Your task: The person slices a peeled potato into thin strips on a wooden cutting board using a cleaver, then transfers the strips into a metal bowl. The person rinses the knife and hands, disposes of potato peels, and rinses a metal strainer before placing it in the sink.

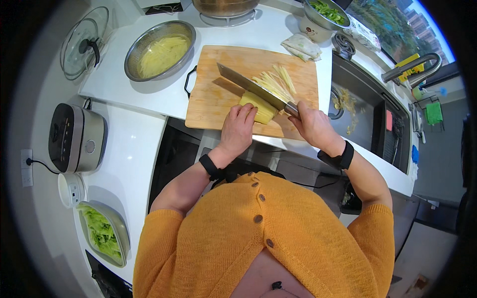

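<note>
On a wooden cutting board (216,108) lies a block of pale yellow potato slices (261,108). My left hand (238,124) rests on its near left side with the fingertips bent over it. My right hand (315,124) grips the handle of a broad cleaver (253,85), whose blade slants up to the left along the block's far side. Cut potato strips (277,83) are spread behind the blade. Left of the board, a perforated steel bowl (130,61) holds more strips in liquid.
At the right is a sink (361,130) with peelings (348,106) and a faucet (413,69). A folded cloth (302,46) and a bowl of green vegetables (328,13) stand behind the board. A rice cooker (78,138) and a container of lettuce (100,234) are at left.
</note>
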The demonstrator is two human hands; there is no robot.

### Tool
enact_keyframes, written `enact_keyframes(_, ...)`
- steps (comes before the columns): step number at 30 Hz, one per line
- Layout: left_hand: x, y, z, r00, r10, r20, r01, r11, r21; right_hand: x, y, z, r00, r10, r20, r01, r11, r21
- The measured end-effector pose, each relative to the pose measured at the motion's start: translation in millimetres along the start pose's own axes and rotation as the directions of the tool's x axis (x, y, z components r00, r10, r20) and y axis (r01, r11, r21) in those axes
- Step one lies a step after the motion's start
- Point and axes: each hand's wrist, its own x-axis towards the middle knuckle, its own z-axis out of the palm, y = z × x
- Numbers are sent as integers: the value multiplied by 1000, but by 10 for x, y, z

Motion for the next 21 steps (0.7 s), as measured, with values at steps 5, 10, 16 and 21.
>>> enact_keyframes(5, 168, 21, -57, 997, 49, 64, -46, 997, -56, -50, -41, 31, 995, -59, -82, 61, 998, 22)
enact_keyframes(10, 297, -1, -103, 959, 7, 283, 13, 997, -71, -46, -158, -59, 996, -78, -41, 76, 996, -35)
enact_keyframes(16, 303, 26, -96, 959, 18, 282, -29, 999, 32, -157, -168, -314, 994, -110, 14, 111, 990, -89)
enact_keyframes(21, 285, 44, -91, 963, 0, 270, -13, 999, 49, -80, -285, -247, 991, -131, -32, 128, 989, -74)
